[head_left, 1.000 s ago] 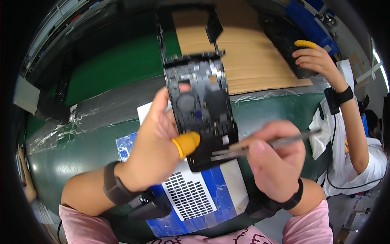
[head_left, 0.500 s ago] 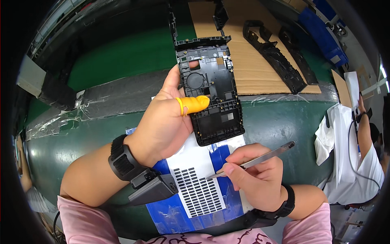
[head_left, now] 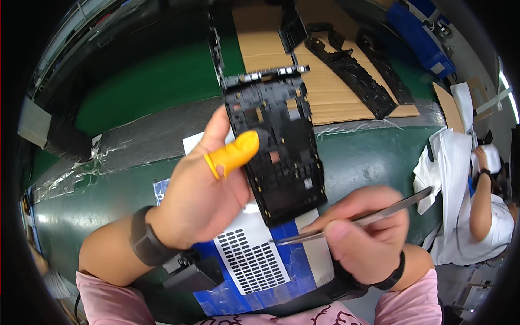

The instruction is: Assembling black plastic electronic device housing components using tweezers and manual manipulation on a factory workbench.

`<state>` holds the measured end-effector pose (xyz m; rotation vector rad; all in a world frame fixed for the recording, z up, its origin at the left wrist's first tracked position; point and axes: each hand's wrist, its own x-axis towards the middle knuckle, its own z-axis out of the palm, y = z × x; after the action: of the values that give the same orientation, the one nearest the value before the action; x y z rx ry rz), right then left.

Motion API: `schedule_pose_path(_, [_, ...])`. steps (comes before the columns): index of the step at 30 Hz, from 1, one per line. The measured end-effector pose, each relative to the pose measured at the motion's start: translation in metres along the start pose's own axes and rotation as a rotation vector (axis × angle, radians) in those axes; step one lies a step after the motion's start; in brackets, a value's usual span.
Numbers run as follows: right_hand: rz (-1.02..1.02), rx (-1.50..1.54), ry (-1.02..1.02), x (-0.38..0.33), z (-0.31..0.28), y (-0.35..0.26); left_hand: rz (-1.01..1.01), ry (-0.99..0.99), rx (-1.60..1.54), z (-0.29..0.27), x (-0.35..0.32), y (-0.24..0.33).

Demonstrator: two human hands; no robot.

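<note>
My left-hand fingers [head_left: 233, 154] clamp the black frame [head_left: 276, 149] upright above the desk's [head_left: 368, 157] near edge, long axis running away, while my right hand [head_left: 365, 235] pinches tweezers [head_left: 352, 221] just below-right, tips pointing toward it.

You held a black frame [head_left: 276, 151], your thumb in an orange cot [head_left: 234, 154], with silver tweezers [head_left: 352, 222], over a green bench [head_left: 135, 86], brown cardboard [head_left: 325, 86], and a blue-and-white sheet [head_left: 254, 265].
</note>
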<state>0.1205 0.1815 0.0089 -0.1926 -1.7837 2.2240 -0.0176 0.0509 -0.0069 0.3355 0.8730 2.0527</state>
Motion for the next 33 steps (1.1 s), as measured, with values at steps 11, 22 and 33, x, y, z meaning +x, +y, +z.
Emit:
schedule_pose_path(11, [-0.129,0.125,0.068,0.02,-0.015,0.011,-0.158,0.002,-0.115,0.015,-0.019,-0.01])
schedule_pose_path(22, [-0.105,0.129,0.044,0.021,-0.015,0.009,-0.144,-0.065,-0.154,0.012,-0.02,-0.012])
schedule_pose_path(33, [-0.082,0.07,0.063,0.022,-0.014,0.009,-0.14,-0.058,-0.134,0.013,-0.021,-0.012])
